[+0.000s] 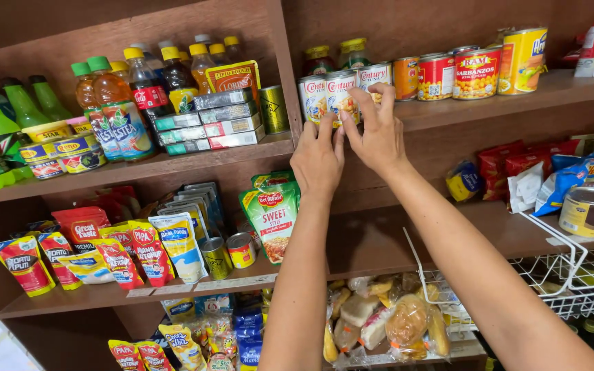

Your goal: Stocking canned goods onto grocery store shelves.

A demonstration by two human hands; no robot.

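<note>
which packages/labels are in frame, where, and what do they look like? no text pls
Small cans: top shelf, white-and-red labels; left hand and right hand touch them.
Larger cans: top shelf right, red and yellow labels.
Drink bottles: upper left shelf, orange liquid, green and yellow caps.
Flat tins: stacked beside the bottles, silver-green.
Green pouch: middle shelf, upright.
Red sauce pouches: lower left shelf.
</note>
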